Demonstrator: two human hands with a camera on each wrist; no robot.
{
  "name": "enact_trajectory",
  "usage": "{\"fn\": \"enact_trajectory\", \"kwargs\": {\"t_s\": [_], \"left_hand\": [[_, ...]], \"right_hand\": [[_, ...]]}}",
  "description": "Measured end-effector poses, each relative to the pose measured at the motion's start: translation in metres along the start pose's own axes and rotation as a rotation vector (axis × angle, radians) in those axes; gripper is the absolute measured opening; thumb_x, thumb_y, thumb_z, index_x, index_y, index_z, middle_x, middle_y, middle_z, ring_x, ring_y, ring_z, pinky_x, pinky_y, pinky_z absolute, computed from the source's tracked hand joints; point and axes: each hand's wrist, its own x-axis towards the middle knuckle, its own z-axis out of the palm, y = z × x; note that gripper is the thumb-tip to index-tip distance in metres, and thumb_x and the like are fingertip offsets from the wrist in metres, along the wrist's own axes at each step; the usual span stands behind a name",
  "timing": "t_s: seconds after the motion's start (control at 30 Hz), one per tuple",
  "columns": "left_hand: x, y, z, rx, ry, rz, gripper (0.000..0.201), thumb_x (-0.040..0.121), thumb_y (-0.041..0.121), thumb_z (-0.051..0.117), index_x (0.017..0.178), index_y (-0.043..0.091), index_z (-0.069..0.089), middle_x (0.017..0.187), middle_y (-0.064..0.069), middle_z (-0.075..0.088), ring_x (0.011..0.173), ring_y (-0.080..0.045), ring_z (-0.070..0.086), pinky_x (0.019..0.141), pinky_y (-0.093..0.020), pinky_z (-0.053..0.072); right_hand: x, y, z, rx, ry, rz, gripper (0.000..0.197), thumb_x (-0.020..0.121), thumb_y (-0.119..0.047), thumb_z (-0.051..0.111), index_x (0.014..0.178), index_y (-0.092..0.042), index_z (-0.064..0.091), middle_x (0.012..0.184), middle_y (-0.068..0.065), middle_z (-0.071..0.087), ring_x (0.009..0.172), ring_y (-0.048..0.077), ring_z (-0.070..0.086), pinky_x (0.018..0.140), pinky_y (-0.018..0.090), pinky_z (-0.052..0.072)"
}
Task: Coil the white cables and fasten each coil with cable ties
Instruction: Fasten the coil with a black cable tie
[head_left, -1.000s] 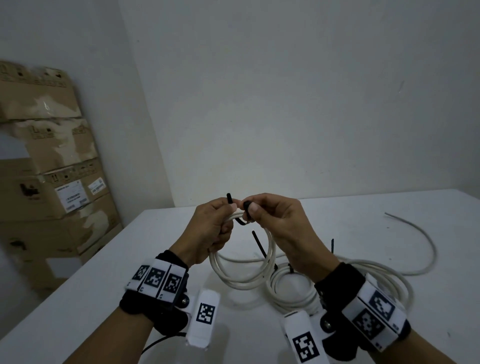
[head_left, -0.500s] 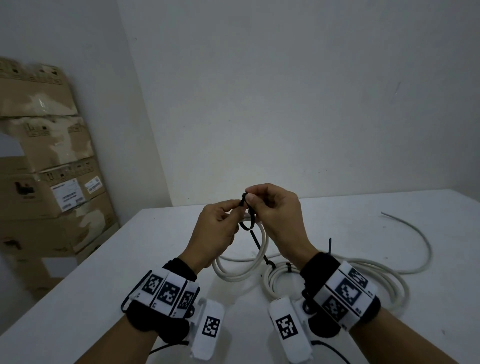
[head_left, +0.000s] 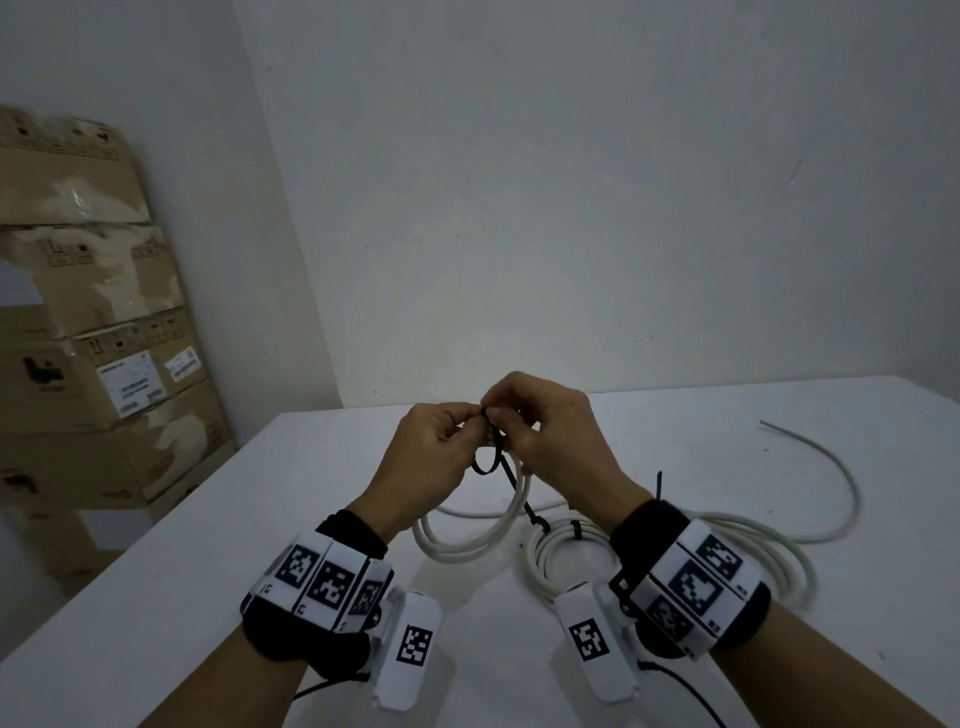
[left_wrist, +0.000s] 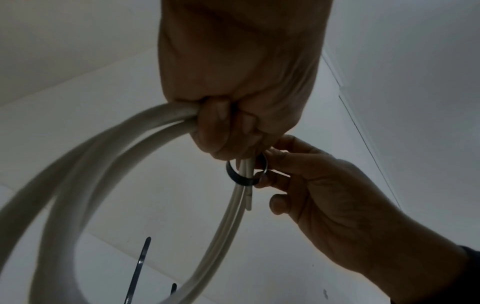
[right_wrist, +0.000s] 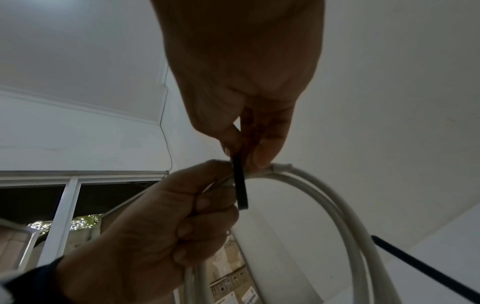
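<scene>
While the left hand (head_left: 434, 452) curls its fingers (left_wrist: 215, 121) round the gathered strands of the white cable coil (head_left: 470, 540), lifted just above the worktop (head_left: 218, 561), the right hand (head_left: 550, 436) pinches the black cable tie (head_left: 488, 457), which loops loosely round those strands. That cable looks light but springy, so the turns will likely fan apart unless gripped just beside the tie. Being thin, slick and flexible, the tie is best pinched close to its head, the free tail drawn through firmly.
</scene>
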Motion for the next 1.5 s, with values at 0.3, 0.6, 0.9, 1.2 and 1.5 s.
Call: {"fn": "enact_trajectory", "kwargs": {"t_s": [0.3,0.6,0.9,1.2,1.5], "left_hand": [[0.002,-0.001,-0.006,-0.349,-0.200,-0.186,0.018,0.099,0.023,0.047,0.110,0.010,0.054,0.049,0.002,0.027,0.038,-0.008,0.017,0.037,-0.014,0.017],[0.001,0.001,-0.001,-0.604,-0.255,-0.320,0.017,0.098,0.025,0.045,0.086,0.016,0.051,0.048,0.001,0.027,0.030,-0.004,0.018,0.035,-0.007,0.015],[-0.015,-0.003,0.017,-0.595,-0.279,-0.322,0.016,0.099,0.023,0.046,0.085,0.015,0.051,0.050,0.001,0.024,0.034,-0.006,0.015,0.037,-0.010,0.013],[-0.014,0.001,0.023,-0.531,-0.268,-0.343,0.018,0.100,0.022,0.044,0.084,0.016,0.047,0.050,0.001,0.024,0.035,-0.008,0.015,0.040,-0.011,0.011],[0.001,-0.003,0.017,-0.855,-0.114,-0.400,0.017,0.093,0.030,0.050,0.092,0.014,0.053,0.043,0.005,0.025,0.028,-0.005,0.020,0.031,-0.009,0.013]], "right_hand": [[0.009,0.004,-0.012,0.004,-0.016,0.093,0.010,0.080,-0.012,0.073,0.071,-0.016,0.070,0.057,-0.009,0.062,0.052,0.002,0.054,0.053,0.018,0.045],[0.004,0.006,-0.008,0.005,0.128,-0.061,0.016,0.079,-0.003,0.071,0.069,-0.016,0.067,0.067,-0.006,0.066,0.062,0.003,0.056,0.059,0.011,0.041],[0.039,-0.019,-0.032,-0.188,0.146,-0.046,0.015,0.090,-0.010,0.059,0.076,-0.013,0.055,0.069,-0.015,0.054,0.059,-0.006,0.050,0.057,0.002,0.038],[0.049,-0.012,-0.033,-0.140,0.156,0.085,0.012,0.091,-0.013,0.059,0.079,-0.010,0.059,0.071,-0.007,0.059,0.059,0.003,0.054,0.048,0.005,0.040],[0.008,0.002,-0.051,0.023,-0.336,0.314,0.038,0.093,-0.042,0.051,0.119,-0.016,0.054,0.088,0.006,0.072,0.071,0.019,0.070,0.061,0.028,0.052]]}}
